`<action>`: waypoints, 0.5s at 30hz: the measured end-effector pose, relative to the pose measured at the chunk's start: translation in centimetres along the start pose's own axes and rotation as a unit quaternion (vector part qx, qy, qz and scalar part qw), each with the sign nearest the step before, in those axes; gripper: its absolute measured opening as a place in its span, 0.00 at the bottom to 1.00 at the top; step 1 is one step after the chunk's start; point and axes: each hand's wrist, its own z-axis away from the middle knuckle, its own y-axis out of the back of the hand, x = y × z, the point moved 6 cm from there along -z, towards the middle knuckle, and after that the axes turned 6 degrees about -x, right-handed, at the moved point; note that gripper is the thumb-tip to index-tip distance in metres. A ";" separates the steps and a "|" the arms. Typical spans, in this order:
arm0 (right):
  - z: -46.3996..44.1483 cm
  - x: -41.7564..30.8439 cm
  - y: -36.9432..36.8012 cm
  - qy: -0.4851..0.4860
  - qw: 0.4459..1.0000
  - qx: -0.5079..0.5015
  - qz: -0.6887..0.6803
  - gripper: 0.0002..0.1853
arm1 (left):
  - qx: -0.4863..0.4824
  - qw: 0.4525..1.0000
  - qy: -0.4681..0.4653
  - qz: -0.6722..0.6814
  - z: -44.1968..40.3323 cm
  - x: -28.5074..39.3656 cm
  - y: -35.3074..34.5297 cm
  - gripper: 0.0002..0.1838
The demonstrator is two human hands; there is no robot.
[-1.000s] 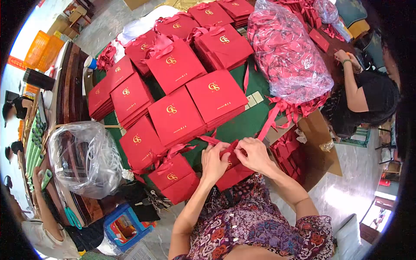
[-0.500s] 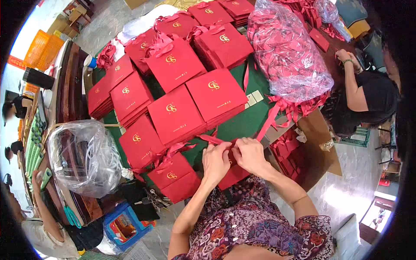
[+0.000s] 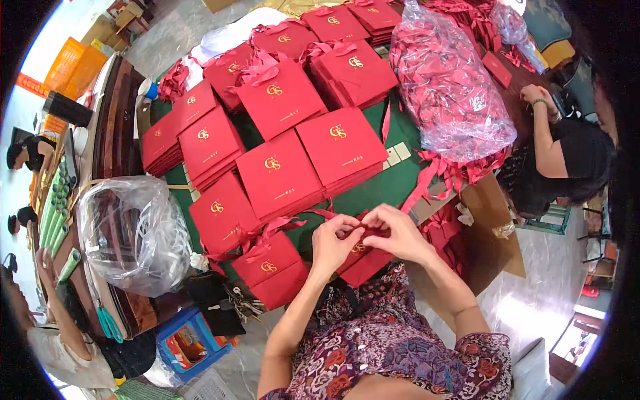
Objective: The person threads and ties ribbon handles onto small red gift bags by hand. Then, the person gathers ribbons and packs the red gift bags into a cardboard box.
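Note:
Both my hands meet over a small red paper bag [image 3: 367, 268] with a gold emblem, at the near edge of the green table. My left hand [image 3: 333, 245] pinches red ribbon [image 3: 321, 213] at the bag's top. From the other side my right hand [image 3: 399, 235] has thumb and fingers closed on the same ribbon; the fingertips partly hide it. Just left of my hands lies another red bag [image 3: 268, 268] with its ribbon on top. Beyond them are stacks of flat red bags [image 3: 279, 175] with gold lettering.
A clear plastic sack of red ribboned bags [image 3: 453, 87] sits at the far right. Below it stands an open cardboard box [image 3: 490, 227]. An empty clear plastic bag [image 3: 133, 233] lies left. A co-worker [image 3: 567, 147] sits right; another person's arm [image 3: 67, 310] reaches in at left.
The view has shifted slightly, moving the stacks a little right in frame. My fingers have changed their grip on the ribbon, and more of the bag's emblem shows between my hands.

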 end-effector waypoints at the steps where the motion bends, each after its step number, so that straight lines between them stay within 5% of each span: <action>1: -0.2 0.2 0.5 -0.007 1.000 -0.001 -0.021 0.12 | 0.012 1.000 -0.009 -0.022 0.1 0.6 0.0 0.07; 3: -0.9 -0.1 1.5 -0.025 0.999 0.013 0.026 0.10 | 0.045 0.998 -0.036 -0.010 0.6 0.7 -0.4 0.06; 5: -1.7 0.0 2.1 0.012 0.993 -0.004 0.116 0.11 | 0.086 0.966 -0.137 -0.201 1.5 2.3 -0.8 0.07; 8: -2.7 1.0 1.5 -0.019 0.975 -0.153 0.158 0.11 | 0.107 0.942 -0.211 -0.236 2.4 3.6 -1.3 0.06; 15: -3.9 2.1 1.6 0.049 0.948 -0.308 0.063 0.11 | 0.105 0.922 -0.302 -0.221 2.8 4.1 -1.8 0.08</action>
